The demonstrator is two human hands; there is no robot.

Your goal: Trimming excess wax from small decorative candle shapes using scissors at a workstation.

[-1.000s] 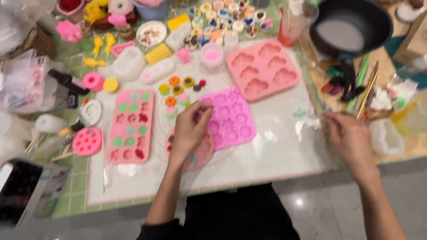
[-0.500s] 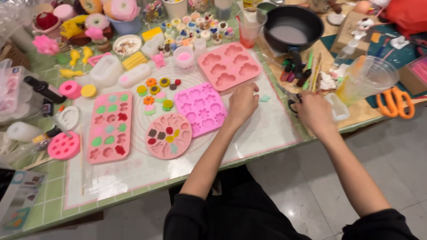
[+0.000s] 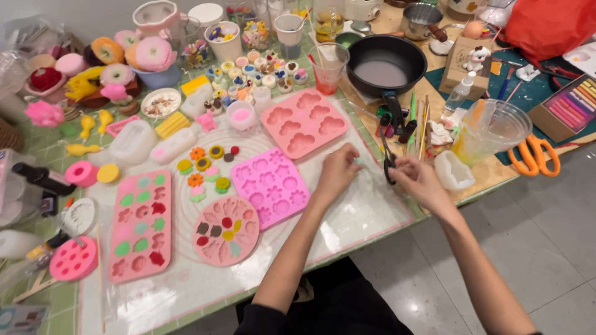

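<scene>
Scissors (image 3: pixel 388 164), black-handled, at right edge of white mat (image 3: pixel 347 217), just below black frying pan (image 3: pixel 386 67). Right hand (image 3: pixel 417 181) curled beside scissors, fingers bent, touching handle; whether it grips cannot be told. Left hand (image 3: pixel 337 170) on mat, fingers pinched on small pale piece (image 3: pixel 358 160), identity unclear. Pink square mould (image 3: pixel 270 184) just left of left hand; pink cloud-shaped mould (image 3: pixel 304 122) above it. Clear plastic cup (image 3: pixel 490 130) and orange scissors (image 3: pixel 535 155) on tabletop (image 3: pixel 515 87), farther right.
</scene>
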